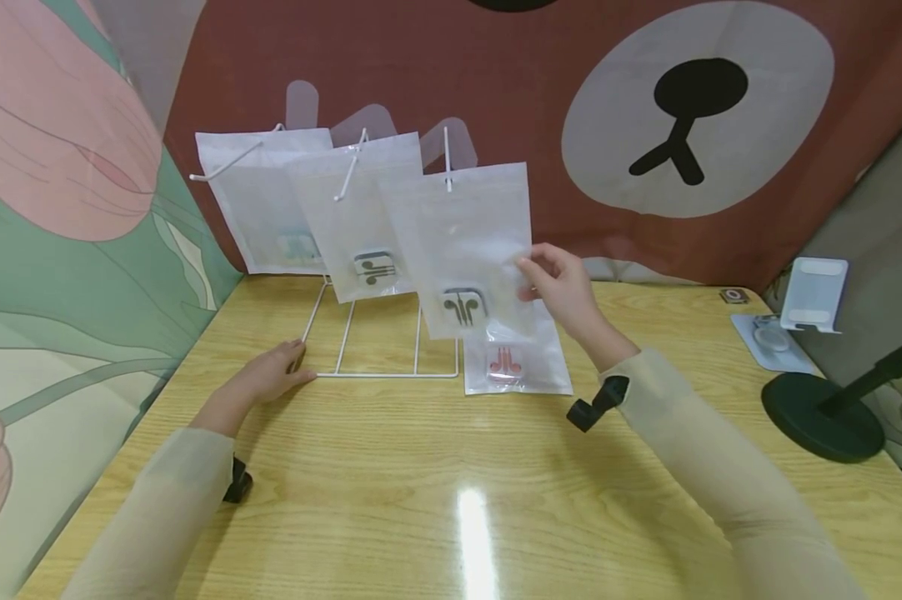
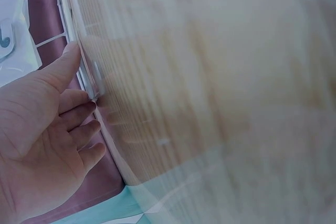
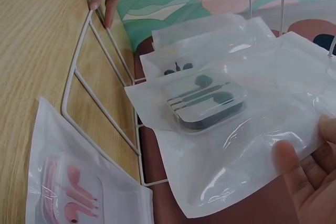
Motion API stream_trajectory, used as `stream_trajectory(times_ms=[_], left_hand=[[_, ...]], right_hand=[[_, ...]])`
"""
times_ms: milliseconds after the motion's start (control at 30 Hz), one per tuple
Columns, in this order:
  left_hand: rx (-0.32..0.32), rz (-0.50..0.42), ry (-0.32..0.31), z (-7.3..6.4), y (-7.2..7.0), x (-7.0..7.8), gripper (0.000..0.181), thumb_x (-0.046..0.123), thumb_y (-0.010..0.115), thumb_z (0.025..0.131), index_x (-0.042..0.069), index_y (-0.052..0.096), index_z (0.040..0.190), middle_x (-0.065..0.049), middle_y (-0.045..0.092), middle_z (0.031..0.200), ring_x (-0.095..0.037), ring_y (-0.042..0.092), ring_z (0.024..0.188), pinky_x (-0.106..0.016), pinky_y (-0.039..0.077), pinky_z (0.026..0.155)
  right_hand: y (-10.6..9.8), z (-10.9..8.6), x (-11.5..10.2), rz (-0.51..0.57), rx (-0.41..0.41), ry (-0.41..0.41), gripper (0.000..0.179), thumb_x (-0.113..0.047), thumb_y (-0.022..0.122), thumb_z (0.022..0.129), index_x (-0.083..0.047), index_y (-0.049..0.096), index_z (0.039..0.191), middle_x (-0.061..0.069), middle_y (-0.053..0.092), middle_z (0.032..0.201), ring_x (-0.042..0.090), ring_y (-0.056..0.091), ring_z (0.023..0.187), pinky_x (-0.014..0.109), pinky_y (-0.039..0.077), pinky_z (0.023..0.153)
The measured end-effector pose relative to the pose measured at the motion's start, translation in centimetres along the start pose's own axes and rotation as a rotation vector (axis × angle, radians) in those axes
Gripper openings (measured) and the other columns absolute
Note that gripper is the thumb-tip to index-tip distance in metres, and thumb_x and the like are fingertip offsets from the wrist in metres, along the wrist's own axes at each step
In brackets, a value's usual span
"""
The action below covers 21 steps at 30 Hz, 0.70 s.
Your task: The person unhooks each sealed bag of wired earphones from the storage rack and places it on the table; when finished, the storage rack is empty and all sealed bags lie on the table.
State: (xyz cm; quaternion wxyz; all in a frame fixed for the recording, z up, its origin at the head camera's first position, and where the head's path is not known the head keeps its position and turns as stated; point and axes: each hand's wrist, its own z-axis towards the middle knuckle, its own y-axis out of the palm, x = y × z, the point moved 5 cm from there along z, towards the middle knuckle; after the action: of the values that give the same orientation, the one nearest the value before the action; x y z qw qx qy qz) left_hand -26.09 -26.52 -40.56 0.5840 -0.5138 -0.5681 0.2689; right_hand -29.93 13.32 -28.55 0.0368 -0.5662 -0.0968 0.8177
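My right hand [image 1: 567,292] pinches the right edge of the front white bag [image 1: 473,225], thumb on its near face. Black earphones in a clear case [image 3: 207,103] show inside it. The bag hangs from a wire hook [image 1: 447,154]. My left hand [image 1: 267,371] lies on the table at the near left corner of a white wire rack [image 1: 383,376]; its spread thumb and fingers touch the bars on both sides of that corner. Two more bags hang to the left: a middle bag [image 1: 357,183] with dark earphones and a far-left bag [image 1: 252,200] with pale blue contents.
A white bag with pink earphones [image 1: 505,364] lies on the table [image 1: 361,517], beside the rack's right end. Farther right are a white phone stand [image 1: 811,296], a dark round base with a post [image 1: 822,421] and a small square item [image 1: 734,296]. A printed cloth [image 1: 526,92] hangs behind.
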Motion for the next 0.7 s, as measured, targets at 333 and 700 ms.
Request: stream_trajectory(times_ms=[333, 700], left_hand=[[-0.011, 0.0, -0.012, 0.1, 0.0, -0.1, 0.068, 0.029, 0.052, 0.095, -0.016, 0.024, 0.137, -0.037, 0.019, 0.14, -0.05, 0.018, 0.128, -0.057, 0.018, 0.103], [-0.008, 0.015, 0.0, 0.1, 0.0, -0.2, 0.068, 0.03, 0.052, 0.095, -0.016, 0.026, 0.136, -0.037, 0.019, 0.14, -0.051, 0.018, 0.128, -0.058, 0.018, 0.103]], right_hand=[[0.0, -1.8, -1.1, -0.014, -0.031, -0.026, 0.023, -0.014, 0.06, 0.091, 0.007, 0.059, 0.098, 0.011, 0.062, 0.079, 0.02, 0.061, 0.059, 0.031, 0.055, 0.061], [-0.3, -2.8, -2.2, 0.027, -0.048, -0.113, 0.018, -0.011, 0.06, 0.09, 0.007, 0.059, 0.095, 0.009, 0.063, 0.079, 0.019, 0.063, 0.059, 0.032, 0.055, 0.059]])
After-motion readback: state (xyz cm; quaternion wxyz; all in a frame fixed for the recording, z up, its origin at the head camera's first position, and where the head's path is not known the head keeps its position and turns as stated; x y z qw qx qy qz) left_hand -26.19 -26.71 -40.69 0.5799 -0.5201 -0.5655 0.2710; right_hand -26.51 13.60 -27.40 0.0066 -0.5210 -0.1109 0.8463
